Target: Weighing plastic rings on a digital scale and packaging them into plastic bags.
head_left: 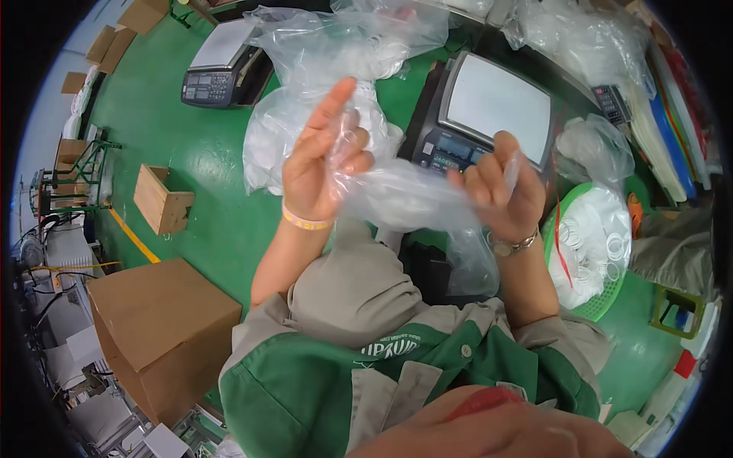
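Observation:
A clear plastic bag (pixel 412 195) is stretched between my two hands, in front of my lap. My left hand (pixel 324 160) has its index finger raised and the other fingers curled round one end of the bag. At the other end, my right hand (pixel 500 191) is closed, with film showing between its fingers. The bag's loose tail hangs below my right hand. Just beyond the hands stands a weighing scale (pixel 500 99) with a pale plate. To its left are large clear bags of white ring-like parts (pixel 267 137).
A second scale (pixel 221 57) stands at the far left. On the right, a green basket (pixel 599 301) holds white rings in a clear liner. A wooden box (pixel 162 202) and a large cardboard carton (pixel 164 320) are on the left. Another person's trouser leg (pixel 676 256) shows at right.

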`<state>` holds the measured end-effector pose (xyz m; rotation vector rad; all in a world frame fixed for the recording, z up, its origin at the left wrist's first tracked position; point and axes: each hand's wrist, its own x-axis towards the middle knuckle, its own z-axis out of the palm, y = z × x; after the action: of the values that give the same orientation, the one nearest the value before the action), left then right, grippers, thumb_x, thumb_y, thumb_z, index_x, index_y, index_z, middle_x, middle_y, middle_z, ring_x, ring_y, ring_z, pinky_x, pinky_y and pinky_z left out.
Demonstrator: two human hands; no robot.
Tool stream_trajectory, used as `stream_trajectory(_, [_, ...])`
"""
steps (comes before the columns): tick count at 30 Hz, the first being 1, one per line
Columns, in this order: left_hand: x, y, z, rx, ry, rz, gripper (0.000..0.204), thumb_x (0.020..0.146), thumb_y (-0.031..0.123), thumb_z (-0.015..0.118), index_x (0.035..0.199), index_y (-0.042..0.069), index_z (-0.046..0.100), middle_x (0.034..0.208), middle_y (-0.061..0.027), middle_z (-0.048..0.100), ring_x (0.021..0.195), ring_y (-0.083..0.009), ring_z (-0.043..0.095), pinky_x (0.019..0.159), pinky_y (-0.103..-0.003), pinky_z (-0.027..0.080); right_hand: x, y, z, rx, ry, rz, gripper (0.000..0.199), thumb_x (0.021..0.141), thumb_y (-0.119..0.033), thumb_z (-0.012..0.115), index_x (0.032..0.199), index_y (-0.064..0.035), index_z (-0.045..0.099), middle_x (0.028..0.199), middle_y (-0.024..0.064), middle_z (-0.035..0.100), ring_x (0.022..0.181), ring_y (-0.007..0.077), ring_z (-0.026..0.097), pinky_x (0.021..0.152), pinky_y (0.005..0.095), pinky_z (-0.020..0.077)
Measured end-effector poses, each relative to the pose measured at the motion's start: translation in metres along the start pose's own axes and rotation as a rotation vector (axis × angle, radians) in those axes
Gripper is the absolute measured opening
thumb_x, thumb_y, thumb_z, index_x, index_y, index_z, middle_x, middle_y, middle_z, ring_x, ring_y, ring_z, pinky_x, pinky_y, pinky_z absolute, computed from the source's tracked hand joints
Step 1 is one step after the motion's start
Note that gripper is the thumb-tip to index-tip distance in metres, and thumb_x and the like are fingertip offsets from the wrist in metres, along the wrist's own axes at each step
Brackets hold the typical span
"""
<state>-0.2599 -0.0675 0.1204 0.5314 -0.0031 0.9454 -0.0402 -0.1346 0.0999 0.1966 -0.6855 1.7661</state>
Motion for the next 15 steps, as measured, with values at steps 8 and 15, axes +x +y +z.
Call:
stream_trajectory(8, [0.004,-0.037,0.011,1.299,-0.350,-0.045,0.046,0.077,0.014,0.063,0.118,0.001,0.049,0.105,-0.0079,0.053,0.080,-0.0162,0.055,0.067,-0.030,0.045,0.014,0.013,0.036,-1.750,0.231,-0.107,0.013,0.072,-0.023,0.065,0.077,-0.0119,0.061,0.108,0.0068,0.053,0.099,0.0235,0.046,0.083,0.0350,0.0374])
stream_trajectory(15, [0.003,-0.037,0.020,1.012,-0.337,-0.580,0.013,0.081,0.016,0.061,0.086,0.004,0.060,0.091,-0.0076,0.056,0.081,-0.0163,0.057,0.065,-0.029,0.049,0.008,0.005,0.025,-1.400,0.355,0.272,0.017,0.082,-0.022,0.056,0.082,-0.0052,0.060,0.094,0.0109,0.058,0.086,0.0237,0.056,0.073,0.0288,0.0431])
